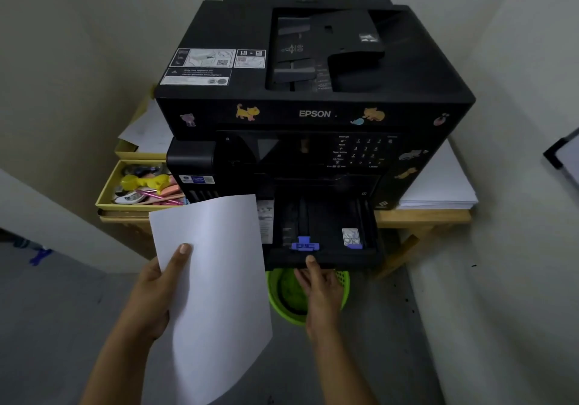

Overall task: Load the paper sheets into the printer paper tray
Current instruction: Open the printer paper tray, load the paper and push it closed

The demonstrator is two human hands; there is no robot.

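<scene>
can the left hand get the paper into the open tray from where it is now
Probably yes. The tray is pulled out and looks empty, and nothing sits between it and the paper sheets; the right hand only touches its front edge.

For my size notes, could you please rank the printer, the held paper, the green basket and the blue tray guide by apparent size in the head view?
1. printer
2. paper, nearer the camera, so enlarged
3. green basket, partly hidden
4. blue tray guide

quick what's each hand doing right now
Left hand: closed on the white paper sheets.
Right hand: gripping the front edge of the pulled-out black printer paper tray.
</scene>
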